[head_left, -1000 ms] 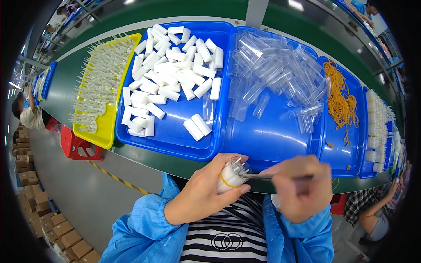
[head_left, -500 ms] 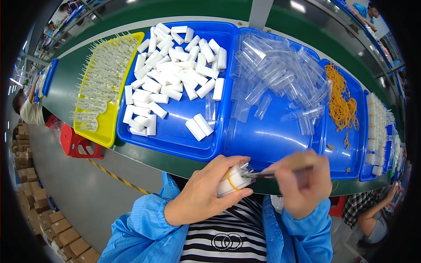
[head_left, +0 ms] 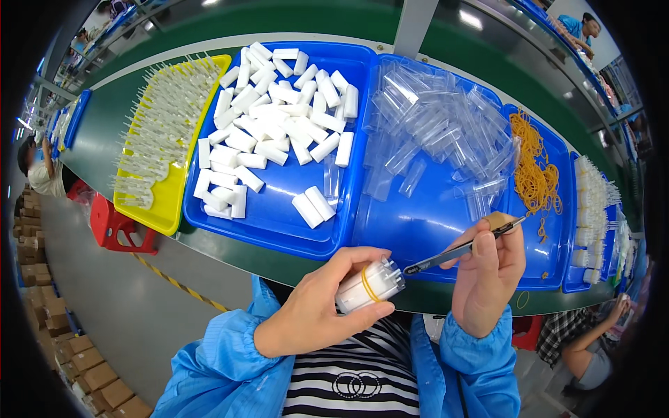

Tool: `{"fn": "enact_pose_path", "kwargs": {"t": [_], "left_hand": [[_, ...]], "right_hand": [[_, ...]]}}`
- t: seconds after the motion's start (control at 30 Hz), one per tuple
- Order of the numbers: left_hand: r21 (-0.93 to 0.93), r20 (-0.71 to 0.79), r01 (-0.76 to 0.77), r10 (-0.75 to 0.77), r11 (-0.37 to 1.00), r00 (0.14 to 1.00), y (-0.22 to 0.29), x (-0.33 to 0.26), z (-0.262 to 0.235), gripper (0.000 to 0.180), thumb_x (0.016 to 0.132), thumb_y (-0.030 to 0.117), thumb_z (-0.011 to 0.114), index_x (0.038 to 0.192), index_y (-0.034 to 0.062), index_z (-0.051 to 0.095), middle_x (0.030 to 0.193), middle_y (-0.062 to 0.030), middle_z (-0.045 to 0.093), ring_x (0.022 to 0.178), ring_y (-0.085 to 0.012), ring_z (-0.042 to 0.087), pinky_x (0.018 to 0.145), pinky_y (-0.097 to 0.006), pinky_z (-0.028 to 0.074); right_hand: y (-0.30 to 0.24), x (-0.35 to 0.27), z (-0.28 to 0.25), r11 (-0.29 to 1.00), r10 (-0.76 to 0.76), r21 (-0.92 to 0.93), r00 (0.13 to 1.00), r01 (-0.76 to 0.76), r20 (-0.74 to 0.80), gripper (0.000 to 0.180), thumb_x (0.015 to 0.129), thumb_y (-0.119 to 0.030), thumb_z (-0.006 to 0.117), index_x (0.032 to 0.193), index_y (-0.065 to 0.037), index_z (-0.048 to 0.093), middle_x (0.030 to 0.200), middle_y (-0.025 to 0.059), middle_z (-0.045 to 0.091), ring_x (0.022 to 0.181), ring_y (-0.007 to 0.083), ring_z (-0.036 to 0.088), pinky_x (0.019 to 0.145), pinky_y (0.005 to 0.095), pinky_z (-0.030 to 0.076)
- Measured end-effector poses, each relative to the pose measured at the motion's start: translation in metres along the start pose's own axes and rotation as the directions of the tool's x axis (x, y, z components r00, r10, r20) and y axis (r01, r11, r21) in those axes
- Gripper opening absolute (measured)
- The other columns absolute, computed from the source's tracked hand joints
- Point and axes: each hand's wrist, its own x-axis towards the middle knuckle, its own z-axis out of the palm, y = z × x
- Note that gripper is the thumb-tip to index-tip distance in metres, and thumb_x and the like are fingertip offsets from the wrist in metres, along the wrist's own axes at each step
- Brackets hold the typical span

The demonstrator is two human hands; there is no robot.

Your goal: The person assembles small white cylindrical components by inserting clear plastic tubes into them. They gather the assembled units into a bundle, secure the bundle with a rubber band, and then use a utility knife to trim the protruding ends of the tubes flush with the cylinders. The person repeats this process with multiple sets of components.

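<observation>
My left hand (head_left: 317, 306) grips a bundle of white tubes (head_left: 369, 285) bound with a yellow rubber band and capped with clear plastic, held just below the table edge. My right hand (head_left: 488, 275) holds dark tweezers (head_left: 460, 249), their tip pointing left at the bundle's clear end. Above them stand a blue tray of white cylinders (head_left: 275, 118) and a blue tray of clear plastic tubes (head_left: 439, 132).
A yellow tray (head_left: 164, 136) of white spiked parts lies at the left. Orange rubber bands (head_left: 535, 171) fill a blue tray at the right, beside more white parts (head_left: 591, 202). A red stool (head_left: 115, 226) and cardboard boxes (head_left: 77, 352) sit on the floor. Other people work at the edges.
Both hands have stayed close together near the table edge. The tweezers now point at the bundle's end from a little farther right and higher.
</observation>
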Motion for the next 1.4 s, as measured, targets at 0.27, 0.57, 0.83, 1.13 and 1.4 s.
{"fn": "enact_pose_path", "kwargs": {"t": [0.27, 0.57, 0.83, 1.13, 1.4], "left_hand": [[0.184, -0.005, -0.118, 0.121, 0.976, 0.993, -0.003, 0.002, -0.001, 0.058, 0.083, 0.011, 0.077, 0.132, 0.0022, 0.048, 0.119, -0.0109, 0.059, 0.107, -0.0185, 0.060, 0.093, -0.030, 0.046], [0.201, -0.030, -0.061, 0.068, 0.978, 0.997, -0.003, 0.002, 0.001, 0.062, 0.083, 0.012, 0.076, 0.134, 0.0008, 0.045, 0.122, -0.0137, 0.057, 0.110, -0.0214, 0.059, 0.095, -0.033, 0.046], [0.280, -0.052, -0.218, 0.242, 0.935, 0.969, 0.007, 0.003, -0.001, 0.064, 0.086, 0.014, 0.073, 0.140, -0.0005, 0.043, 0.116, -0.0178, 0.055, 0.104, -0.0304, 0.058, 0.093, -0.036, 0.046], [0.316, -0.167, -0.247, 0.310, 0.916, 0.936, -0.001, 0.002, 0.001, 0.066, 0.076, 0.011, 0.082, 0.133, 0.0026, 0.051, 0.118, -0.0155, 0.057, 0.105, -0.0261, 0.059, 0.091, -0.033, 0.048], [0.279, 0.026, -0.350, 0.357, 0.894, 0.934, 0.007, 0.003, 0.001, 0.074, 0.071, 0.015, 0.087, 0.136, 0.0047, 0.052, 0.134, -0.0151, 0.047, 0.116, -0.0259, 0.053, 0.088, -0.034, 0.051]], "right_hand": [[0.000, -0.007, 0.001, 0.998, 0.047, -0.034, 0.997, -0.045, 0.058, 0.021, 0.093, -0.010, 0.062, 0.104, 0.005, 0.051, 0.085, 0.0138, 0.062, 0.073, 0.0190, 0.066, 0.061, 0.0320, 0.059], [0.003, -0.017, -0.007, 0.919, -0.224, -0.272, 0.945, 0.286, 0.236, 0.022, 0.088, 0.004, 0.064, 0.104, 0.004, 0.050, 0.087, 0.0170, 0.064, 0.082, 0.0230, 0.067, 0.072, 0.0326, 0.056], [0.001, 0.016, -0.011, 0.296, -0.220, -0.806, 0.858, 0.512, 0.464, 0.026, 0.074, -0.004, 0.077, 0.098, -0.007, 0.069, 0.094, 0.0061, 0.062, 0.078, 0.0229, 0.060, 0.070, 0.0342, 0.047], [0.001, 0.007, -0.009, 0.701, 0.009, -0.675, 0.944, 0.230, 0.330, 0.037, 0.081, -0.006, 0.074, 0.117, -0.005, 0.064, 0.101, 0.0087, 0.066, 0.086, 0.0184, 0.062, 0.076, 0.0311, 0.049], [0.000, 0.002, -0.014, 0.925, 0.378, -0.225, 0.794, -0.306, 0.476, 0.045, 0.089, -0.015, 0.071, 0.129, 0.001, 0.055, 0.113, 0.0132, 0.066, 0.097, 0.0132, 0.063, 0.083, 0.0275, 0.052]]}}
